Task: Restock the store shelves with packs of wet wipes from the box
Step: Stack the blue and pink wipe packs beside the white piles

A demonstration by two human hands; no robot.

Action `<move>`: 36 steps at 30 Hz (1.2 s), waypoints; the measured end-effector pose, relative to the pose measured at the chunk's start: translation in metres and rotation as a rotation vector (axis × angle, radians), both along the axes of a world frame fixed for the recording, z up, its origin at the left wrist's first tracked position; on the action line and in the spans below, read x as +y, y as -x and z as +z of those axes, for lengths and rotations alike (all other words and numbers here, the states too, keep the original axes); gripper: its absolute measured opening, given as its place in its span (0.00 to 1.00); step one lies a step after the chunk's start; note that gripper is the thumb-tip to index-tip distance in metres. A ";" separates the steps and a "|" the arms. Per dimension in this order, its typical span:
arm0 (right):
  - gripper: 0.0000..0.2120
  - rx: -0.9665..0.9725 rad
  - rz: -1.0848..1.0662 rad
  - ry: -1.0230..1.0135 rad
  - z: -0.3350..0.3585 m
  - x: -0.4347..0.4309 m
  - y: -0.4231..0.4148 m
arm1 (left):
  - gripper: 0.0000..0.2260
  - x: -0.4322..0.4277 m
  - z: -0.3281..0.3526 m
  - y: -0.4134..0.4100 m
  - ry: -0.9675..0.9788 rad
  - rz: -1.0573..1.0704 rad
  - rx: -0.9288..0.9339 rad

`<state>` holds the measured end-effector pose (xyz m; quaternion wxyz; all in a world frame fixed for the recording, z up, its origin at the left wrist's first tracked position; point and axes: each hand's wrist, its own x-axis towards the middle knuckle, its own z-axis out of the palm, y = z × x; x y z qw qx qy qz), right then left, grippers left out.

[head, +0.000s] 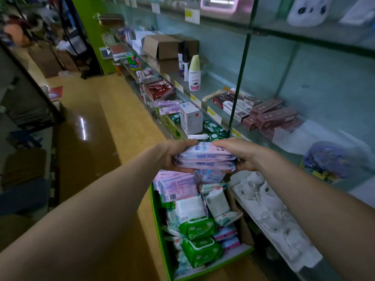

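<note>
Stack of wipe packs [205, 158] clamped between left hand [174, 157] and right hand [235, 154] above near box [162, 230], still mostly full, shelving pending.

I am watching the box [157, 218] sitting on the floor, just beside the shelves [217, 80] and filled with packs. Above the box's far end, a stack of packs [205, 159] is resting between the left hand [172, 157] and the right hand [237, 153]. Right of the box, a moulded tray [269, 209] is lying on a low shelf. Beyond the box, a carton [190, 118] is standing. Left of the box, the aisle floor [113, 118] is running away.
</note>
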<state>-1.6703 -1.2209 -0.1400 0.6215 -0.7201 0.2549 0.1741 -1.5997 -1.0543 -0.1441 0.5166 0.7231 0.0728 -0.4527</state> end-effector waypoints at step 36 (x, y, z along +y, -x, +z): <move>0.22 -0.567 0.424 0.122 0.207 0.306 -0.050 | 0.17 0.307 0.219 0.040 -0.111 0.559 -0.475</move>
